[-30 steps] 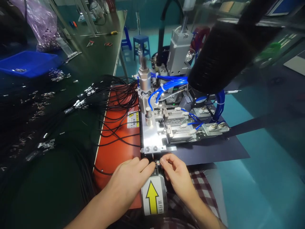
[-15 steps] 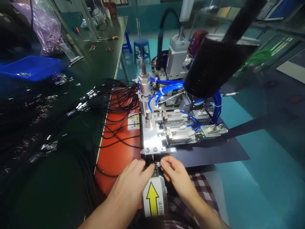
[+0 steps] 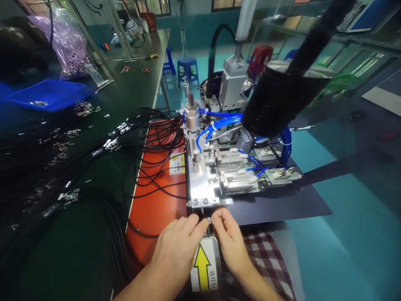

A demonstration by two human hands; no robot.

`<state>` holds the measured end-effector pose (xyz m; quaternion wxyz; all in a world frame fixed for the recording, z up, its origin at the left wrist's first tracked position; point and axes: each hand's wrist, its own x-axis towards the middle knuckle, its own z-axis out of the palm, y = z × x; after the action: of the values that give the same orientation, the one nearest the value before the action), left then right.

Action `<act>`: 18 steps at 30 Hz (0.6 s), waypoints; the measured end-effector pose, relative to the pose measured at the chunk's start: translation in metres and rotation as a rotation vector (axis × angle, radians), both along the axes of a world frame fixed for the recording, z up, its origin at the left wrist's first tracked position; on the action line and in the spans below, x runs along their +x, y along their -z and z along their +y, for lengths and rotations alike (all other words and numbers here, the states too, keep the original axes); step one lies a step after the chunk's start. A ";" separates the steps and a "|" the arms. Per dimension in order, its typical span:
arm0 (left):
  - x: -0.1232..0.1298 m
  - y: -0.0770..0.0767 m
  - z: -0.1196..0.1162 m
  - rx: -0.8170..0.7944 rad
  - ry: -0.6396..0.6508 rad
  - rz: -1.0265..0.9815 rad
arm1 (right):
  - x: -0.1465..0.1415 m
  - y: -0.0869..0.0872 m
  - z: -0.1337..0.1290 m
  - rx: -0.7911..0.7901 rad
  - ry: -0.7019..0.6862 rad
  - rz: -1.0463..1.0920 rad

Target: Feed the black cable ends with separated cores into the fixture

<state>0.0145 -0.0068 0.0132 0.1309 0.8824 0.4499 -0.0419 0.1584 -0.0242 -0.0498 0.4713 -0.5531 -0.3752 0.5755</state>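
Note:
My left hand (image 3: 180,240) rests at the front of the metal machine (image 3: 200,184), its thumb and fingers bent toward a small shiny part (image 3: 209,220). On the other side of that part, my right hand (image 3: 228,234) has thumb and forefinger pinched together; what lies between the fingertips is too small to make out. Both sets of fingertips nearly meet, just above a white plate with a yellow arrow (image 3: 203,267). Whether my left fingers grip anything is hidden behind the back of the hand.
Black cables (image 3: 163,121) run from the dark green table (image 3: 78,234) over an orange surface (image 3: 153,213) to the machine. A black cylinder (image 3: 272,100) hangs at the upper right. A blue tray (image 3: 50,90) and a pink bag (image 3: 67,46) stand at the left.
My hands have come closer together at the small part, the left one shifting slightly right. The whole view has moved slightly down in the frame.

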 end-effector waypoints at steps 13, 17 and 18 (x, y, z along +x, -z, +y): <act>-0.017 0.002 -0.017 0.051 -0.146 -0.304 | -0.003 -0.004 0.004 0.028 -0.024 0.152; -0.045 0.014 -0.044 0.176 -0.267 -0.210 | -0.002 -0.008 0.002 0.013 -0.030 0.187; -0.050 0.017 -0.050 0.225 -0.273 -0.148 | -0.002 -0.008 0.001 0.011 -0.031 0.192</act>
<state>-0.0354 -0.0566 -0.0043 0.0688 0.8229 0.5564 0.0916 0.1568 -0.0230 -0.0415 0.4993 -0.4868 -0.3399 0.6310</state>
